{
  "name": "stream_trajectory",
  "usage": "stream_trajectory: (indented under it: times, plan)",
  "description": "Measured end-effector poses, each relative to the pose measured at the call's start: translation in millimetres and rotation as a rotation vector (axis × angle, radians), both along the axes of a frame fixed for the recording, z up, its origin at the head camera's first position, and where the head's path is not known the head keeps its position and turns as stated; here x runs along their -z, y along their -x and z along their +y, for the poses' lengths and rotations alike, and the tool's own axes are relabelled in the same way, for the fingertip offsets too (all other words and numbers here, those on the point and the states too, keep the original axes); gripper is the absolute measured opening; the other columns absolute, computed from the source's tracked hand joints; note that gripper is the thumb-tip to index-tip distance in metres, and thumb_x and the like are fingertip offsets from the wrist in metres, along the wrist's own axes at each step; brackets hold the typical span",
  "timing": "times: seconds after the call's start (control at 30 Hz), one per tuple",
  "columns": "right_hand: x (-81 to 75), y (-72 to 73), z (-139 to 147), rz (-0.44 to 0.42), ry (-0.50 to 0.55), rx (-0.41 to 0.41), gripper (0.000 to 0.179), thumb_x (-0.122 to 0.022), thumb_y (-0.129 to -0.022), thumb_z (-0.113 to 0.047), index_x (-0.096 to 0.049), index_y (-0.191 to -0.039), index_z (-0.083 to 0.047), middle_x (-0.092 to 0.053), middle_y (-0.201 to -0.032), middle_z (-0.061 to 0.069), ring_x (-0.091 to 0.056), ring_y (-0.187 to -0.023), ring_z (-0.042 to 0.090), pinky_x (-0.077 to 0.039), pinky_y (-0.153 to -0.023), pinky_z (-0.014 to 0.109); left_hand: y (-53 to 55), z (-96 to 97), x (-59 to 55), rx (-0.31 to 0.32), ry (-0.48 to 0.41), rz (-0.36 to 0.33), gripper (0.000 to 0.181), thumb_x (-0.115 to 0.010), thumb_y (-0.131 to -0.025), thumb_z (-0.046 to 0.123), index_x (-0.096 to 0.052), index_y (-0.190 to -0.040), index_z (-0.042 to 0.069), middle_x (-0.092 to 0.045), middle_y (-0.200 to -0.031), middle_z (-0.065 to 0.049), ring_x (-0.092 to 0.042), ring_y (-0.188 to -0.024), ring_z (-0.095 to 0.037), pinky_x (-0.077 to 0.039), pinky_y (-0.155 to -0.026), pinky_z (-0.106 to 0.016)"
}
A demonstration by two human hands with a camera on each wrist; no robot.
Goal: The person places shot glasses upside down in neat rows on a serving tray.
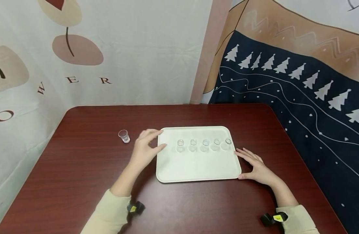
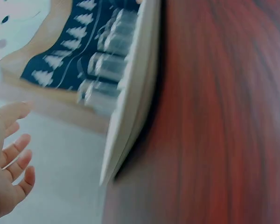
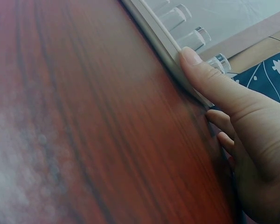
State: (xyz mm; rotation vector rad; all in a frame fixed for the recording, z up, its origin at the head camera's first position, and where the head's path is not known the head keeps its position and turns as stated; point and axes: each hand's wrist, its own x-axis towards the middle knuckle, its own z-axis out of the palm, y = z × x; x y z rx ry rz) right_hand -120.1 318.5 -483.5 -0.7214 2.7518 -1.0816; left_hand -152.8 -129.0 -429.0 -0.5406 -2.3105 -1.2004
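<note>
A white tray lies on the table in the head view, with several small clear glass vials upright in a row across it. At the tray's upper left corner is my left hand, thumb and fingers spread. The left wrist view shows that left hand beside the tray's edge with nothing in its grasp. Along the tray's right side my right hand has its fingers extended and its thumb at the lower right corner. In the right wrist view, the thumb touches the tray's rim.
Left of the tray a small clear cup stands alone on the dark red wooden table. Behind the table hangs a pale printed curtain, and a navy cloth with white trees hangs at the right.
</note>
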Motion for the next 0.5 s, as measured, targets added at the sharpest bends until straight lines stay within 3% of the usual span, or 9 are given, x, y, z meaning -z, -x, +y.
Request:
stream_trajectory:
  times: [0.1, 0.23, 0.37, 0.5]
  plan:
    - [-1.4, 0.0, 0, -0.004, 0.001, 0.0, 0.091, -0.087, -0.066, -0.036, -0.044, -0.144, -0.017, -0.037, -0.148, 0.013, -0.016, -0.139, 0.038, -0.01, -0.099, 0.064, -5.9, -24.6, -4.6, -0.082, -0.082, 0.077, 0.049, -0.087, -0.063, 0.0, -0.07, -0.11, 0.001, -0.065, -0.102, -0.008, -0.054, -0.091, -0.021, -0.04, -0.075, -0.023]
    - [-1.8, -0.4, 0, -0.005, -0.01, -0.002, 0.091, -0.086, -0.066, -0.037, -0.044, -0.144, -0.017, -0.037, -0.148, 0.013, -0.016, -0.139, 0.038, -0.011, -0.1, 0.063, -9.9, -58.0, -4.9, -0.21, -0.18, 0.102, 0.052, -0.087, -0.061, -0.007, -0.07, -0.11, 0.0, -0.066, -0.101, -0.011, -0.054, -0.089, -0.021, -0.038, -0.073, -0.019]
    - [-2.0, -1.1, -1, -0.008, -0.011, 0.0, 0.091, -0.086, -0.066, -0.037, -0.044, -0.144, -0.018, -0.037, -0.149, 0.013, -0.016, -0.139, 0.039, -0.011, -0.1, 0.063, -10.3, -88.9, 1.1, -0.311, -0.255, 0.016, 0.053, -0.085, -0.065, -0.007, -0.069, -0.114, 0.002, -0.067, -0.104, -0.013, -0.054, -0.089, -0.013, -0.039, -0.068, -0.02]
    - [-2.1, -1.1, -2, -0.006, -0.006, -0.001, 0.091, -0.087, -0.066, -0.036, -0.044, -0.144, -0.018, -0.037, -0.148, 0.013, -0.017, -0.139, 0.039, -0.011, -0.1, 0.063, -7.6, -111.1, 9.7, -0.341, -0.245, -0.104, 0.054, -0.082, -0.07, -0.005, -0.066, -0.12, 0.005, -0.066, -0.11, -0.013, -0.054, -0.09, -0.009, -0.04, -0.067, -0.021]
